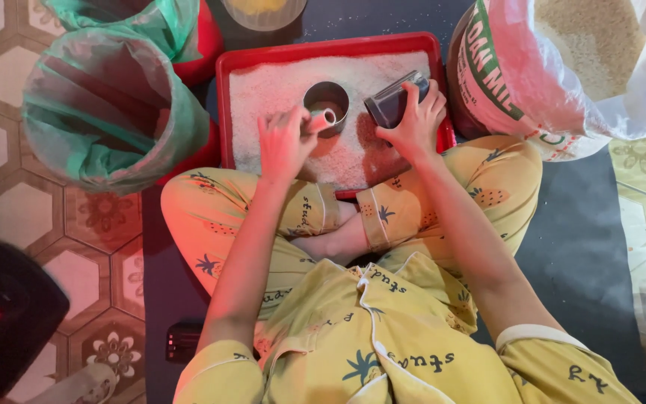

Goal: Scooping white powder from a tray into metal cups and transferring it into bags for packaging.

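Note:
A red tray [225, 97] spread with white rice lies in front of my crossed legs. My left hand [284, 142] holds a small pale tube [323, 118] against the rim of a round metal tin [327, 103] standing in the rice. My right hand [416, 120] grips a dark metal cup [394, 99], tilted on its side over the right part of the tray.
A big open sack of grain [555, 67] leans at the right. Two red buckets lined with green plastic bags [106, 105] stand at the left. A yellow bowl [263, 11] sits beyond the tray. A black device [5, 318] lies on the tiled floor at lower left.

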